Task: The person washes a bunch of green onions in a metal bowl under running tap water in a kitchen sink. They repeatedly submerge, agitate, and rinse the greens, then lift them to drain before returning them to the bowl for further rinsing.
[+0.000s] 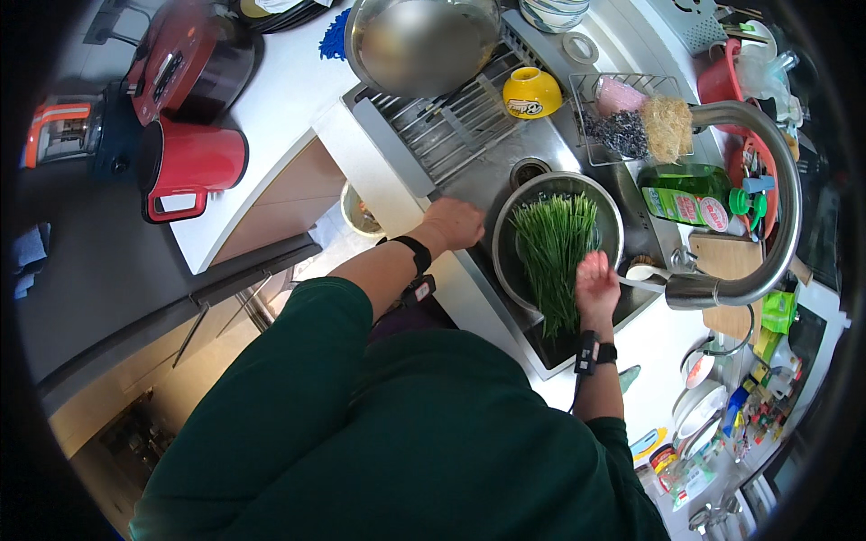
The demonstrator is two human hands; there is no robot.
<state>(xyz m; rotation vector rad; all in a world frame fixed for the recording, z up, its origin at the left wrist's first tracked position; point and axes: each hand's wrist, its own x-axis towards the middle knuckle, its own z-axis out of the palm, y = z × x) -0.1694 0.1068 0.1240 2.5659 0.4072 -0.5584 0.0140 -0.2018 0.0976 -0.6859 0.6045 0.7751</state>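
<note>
Long green chives or similar thin stalks [556,257] lie in a round metal basin [502,237] in the sink, their lower ends reaching over its near rim. My right hand [597,284] is at their right edge, palm up with the fingers loosely curled and nothing visible in it. A thin stream of water runs towards it from the curved metal faucet [693,292]. To the left of the basin, my left hand [457,223] hovers by the sink's front edge, back of the hand up and fingers curled under. Whether it holds anything is hidden.
Beyond the basin are a metal drying rack [446,128], a yellow bowl [532,93] and a large metal bowl [423,44]. A wire basket [588,157] with scrubbers, a green detergent bottle [690,196] and a wooden board [727,267] stand right. A red kettle [203,159] is left.
</note>
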